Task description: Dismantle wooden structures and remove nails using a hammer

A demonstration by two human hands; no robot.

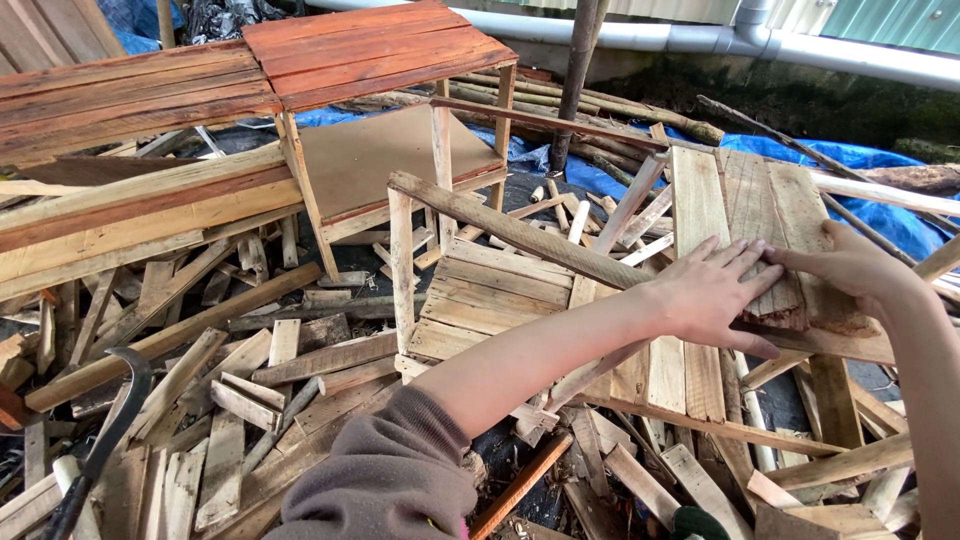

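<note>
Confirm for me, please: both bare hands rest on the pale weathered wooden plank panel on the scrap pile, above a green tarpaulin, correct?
Not quite: the tarpaulin is blue, not green, as the head view shows. The rest stands: the left hand and the right hand both rest on the pale weathered wooden plank panel on the scrap pile.

Flat overcast daylight, even and bright. Soft shadows under red-stained stand (380, 60) and among scrap planks (250, 390). No glare. Focus sharp throughout; slight wide-angle bend at frame edges.
</note>
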